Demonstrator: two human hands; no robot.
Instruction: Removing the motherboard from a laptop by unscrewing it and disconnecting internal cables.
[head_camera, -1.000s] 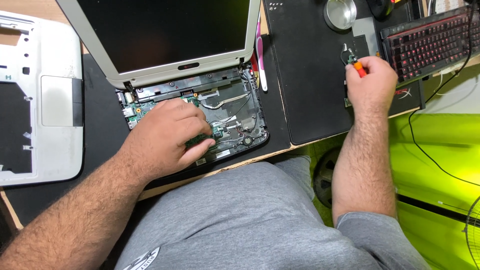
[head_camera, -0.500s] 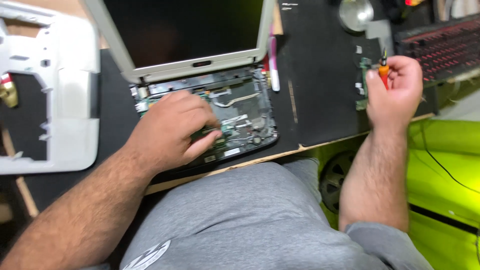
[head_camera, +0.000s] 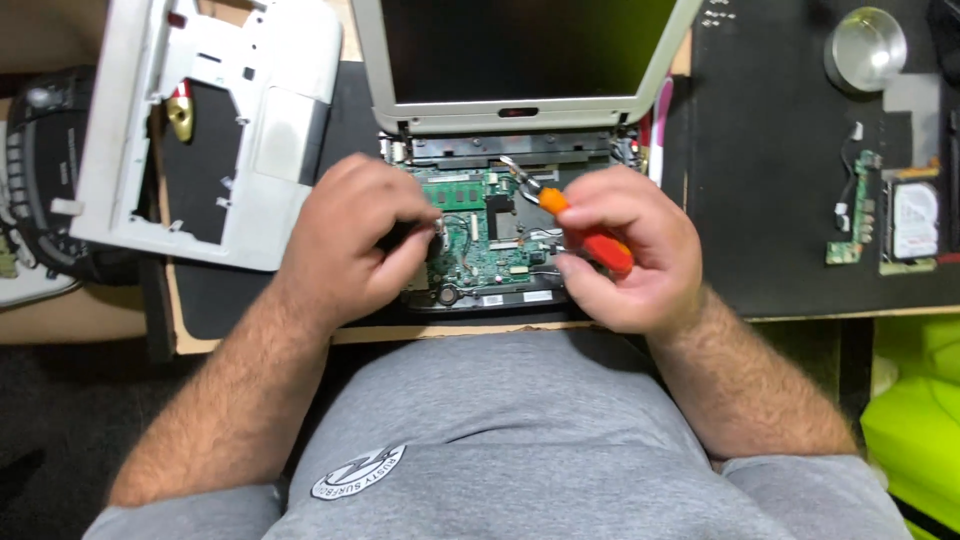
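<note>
An opened small laptop (head_camera: 520, 110) lies in front of me, its top cover off and the green circuit board (head_camera: 490, 235) exposed. My left hand (head_camera: 350, 240) rests on the board's left side, fingers curled over a dark part. My right hand (head_camera: 625, 250) grips pliers with orange-red handles (head_camera: 590, 235); their metal jaws (head_camera: 522, 175) point at the board's upper edge near the hinge.
The removed white palmrest cover (head_camera: 200, 130) lies at the left on a black mat (head_camera: 780, 200). At the right lie a small green board (head_camera: 855, 205), a hard drive (head_camera: 912, 225) and a round metal dish (head_camera: 865, 48). A dark device (head_camera: 35, 170) sits at far left.
My right hand came in from the far right with the orange-handled tool and now sits over the laptop's board. The view shifted, so the laptop is centred. The left hand stayed on the board.
</note>
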